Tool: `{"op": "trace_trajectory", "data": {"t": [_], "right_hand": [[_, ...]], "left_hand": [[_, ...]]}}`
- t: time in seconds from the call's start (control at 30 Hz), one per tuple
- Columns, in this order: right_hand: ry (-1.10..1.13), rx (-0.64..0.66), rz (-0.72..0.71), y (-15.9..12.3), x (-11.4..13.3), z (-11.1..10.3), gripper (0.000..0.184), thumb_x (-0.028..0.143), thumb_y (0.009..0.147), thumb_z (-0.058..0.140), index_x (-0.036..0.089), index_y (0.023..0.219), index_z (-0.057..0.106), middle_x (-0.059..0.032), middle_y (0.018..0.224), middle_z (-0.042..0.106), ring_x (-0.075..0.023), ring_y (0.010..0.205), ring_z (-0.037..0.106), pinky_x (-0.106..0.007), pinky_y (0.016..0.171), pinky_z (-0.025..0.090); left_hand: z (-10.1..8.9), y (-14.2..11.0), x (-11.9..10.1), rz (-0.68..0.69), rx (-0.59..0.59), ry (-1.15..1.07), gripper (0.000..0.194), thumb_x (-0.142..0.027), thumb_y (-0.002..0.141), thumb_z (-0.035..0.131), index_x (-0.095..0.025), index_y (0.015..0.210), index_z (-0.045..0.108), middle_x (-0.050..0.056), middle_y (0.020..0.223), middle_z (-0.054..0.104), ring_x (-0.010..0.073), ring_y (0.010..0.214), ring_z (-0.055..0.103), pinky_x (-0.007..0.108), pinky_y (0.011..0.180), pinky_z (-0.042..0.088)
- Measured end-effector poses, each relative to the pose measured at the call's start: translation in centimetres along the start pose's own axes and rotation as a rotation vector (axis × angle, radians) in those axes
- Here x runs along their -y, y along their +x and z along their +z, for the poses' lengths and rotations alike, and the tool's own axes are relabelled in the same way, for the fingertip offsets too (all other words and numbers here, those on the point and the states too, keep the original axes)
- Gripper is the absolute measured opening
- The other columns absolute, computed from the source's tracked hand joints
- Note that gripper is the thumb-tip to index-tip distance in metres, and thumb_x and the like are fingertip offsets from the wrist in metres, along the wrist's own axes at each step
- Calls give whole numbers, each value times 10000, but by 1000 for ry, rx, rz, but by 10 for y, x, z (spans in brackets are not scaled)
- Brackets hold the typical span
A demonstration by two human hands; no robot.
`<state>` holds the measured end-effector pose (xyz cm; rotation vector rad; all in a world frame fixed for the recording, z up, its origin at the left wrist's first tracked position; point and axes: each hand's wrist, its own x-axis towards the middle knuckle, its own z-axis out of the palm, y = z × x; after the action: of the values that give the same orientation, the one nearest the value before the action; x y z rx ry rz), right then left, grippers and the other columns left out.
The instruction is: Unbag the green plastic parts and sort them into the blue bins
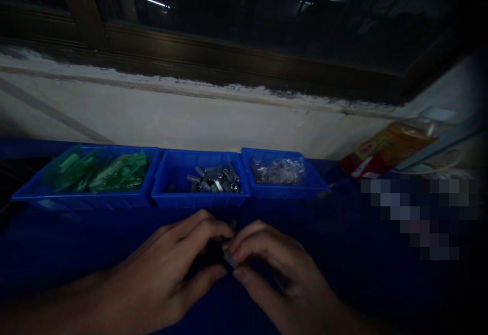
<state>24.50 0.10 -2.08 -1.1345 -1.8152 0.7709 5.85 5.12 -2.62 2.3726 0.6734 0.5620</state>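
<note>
My left hand (168, 269) comes in from the lower left, its thumb and forefinger curved and apart, with a dark gap between them. Facing it, my right hand (280, 269) pinches a small grey metal spacer (230, 259) between thumb and fingers. The left fingertips are close to the spacer; whether they touch it I cannot make out. Beyond the left forefinger is a small dark piece, too dim to name. Behind both hands, a blue bin (200, 200) contains metal hex spacers (215, 178), many lying loose.
A blue bin (91, 202) of green plastic bags (102, 172) stands at left. Another blue bin (312, 185) at right holds clear plastic packets (278, 171). An orange and red package (389, 147) leans at the far right, beside a blurred-out patch. Wall and window rise behind.
</note>
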Motion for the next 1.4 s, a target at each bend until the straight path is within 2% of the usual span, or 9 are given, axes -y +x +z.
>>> {"op": "trace_trajectory", "data": {"t": [0.13, 0.23, 0.33, 0.43, 0.57, 0.87, 1.03, 1.2, 1.4], "right_hand": [[259, 63, 286, 3, 5, 4, 62, 141, 752, 540, 161, 694, 531, 23, 659, 523, -65, 619, 526, -177, 572, 451], [336, 89, 366, 3, 5, 5, 56, 192, 771, 533, 162, 729, 510, 26, 660, 520, -62, 609, 520, -171, 553, 444], [257, 78, 254, -1, 3, 6, 91, 151, 744, 562, 172, 818, 512, 3, 755, 558, -85, 690, 563, -202, 615, 481], [16, 16, -2, -5, -1, 6, 265, 79, 708, 586, 196, 936, 520, -14, 852, 583, -106, 777, 583, -229, 689, 495], [-248, 20, -193, -6, -4, 4, 212, 75, 757, 548, 201, 927, 541, -5, 812, 592, -90, 726, 575, -199, 661, 485], [-282, -87, -160, -2, -10, 3, 86, 142, 797, 511, 178, 872, 534, -4, 732, 589, -93, 661, 570, -213, 600, 470], [-293, -72, -144, -2, -10, 3, 47, 167, 787, 524, 185, 830, 524, 12, 693, 577, -86, 628, 555, -204, 589, 467], [-361, -66, -189, -5, -6, 3, 306, 140, 716, 589, 206, 995, 483, -6, 826, 601, -108, 735, 578, -219, 683, 492], [-370, -29, -259, -5, -6, 1, 198, 101, 750, 546, 197, 923, 537, -2, 767, 605, -97, 708, 586, -214, 661, 491]], "left_hand": [[1, -1, -3, 82, -11, 104, 159, -200, 819, 535, -230, 965, 479, -18, 879, 563, 109, 777, 557, 212, 652, 455], [2, -2, -2, 103, -45, 98, 104, -177, 832, 515, -212, 928, 493, -17, 837, 563, 104, 750, 549, 208, 642, 439], [1, 0, 1, 85, -55, -4, 72, -162, 856, 471, -199, 907, 505, -13, 827, 564, 87, 744, 546, 181, 646, 431], [-1, 3, 3, 7, -32, -67, 116, -170, 883, 413, -185, 879, 528, -8, 796, 562, 81, 720, 543, 175, 631, 422], [-1, 5, 5, -37, 6, -69, 218, -198, 898, 369, -160, 757, 531, -7, 714, 531, 84, 646, 512, 192, 588, 404], [-4, 3, 0, -64, 34, -193, 110, -197, 829, 498, -192, 939, 501, -16, 819, 556, 88, 704, 519, 194, 632, 432], [-3, 4, 0, -101, 32, -207, 90, -186, 864, 420, -181, 878, 509, -13, 770, 554, 85, 661, 515, 193, 588, 423], [-4, 5, -1, -66, 56, -198, 191, -210, 900, 350, -173, 851, 531, 2, 798, 554, 94, 735, 535, 212, 667, 429], [-5, 6, -2, -67, 53, -135, 251, -223, 906, 321, -163, 748, 506, -11, 694, 518, 84, 624, 502, 203, 585, 413]]}}
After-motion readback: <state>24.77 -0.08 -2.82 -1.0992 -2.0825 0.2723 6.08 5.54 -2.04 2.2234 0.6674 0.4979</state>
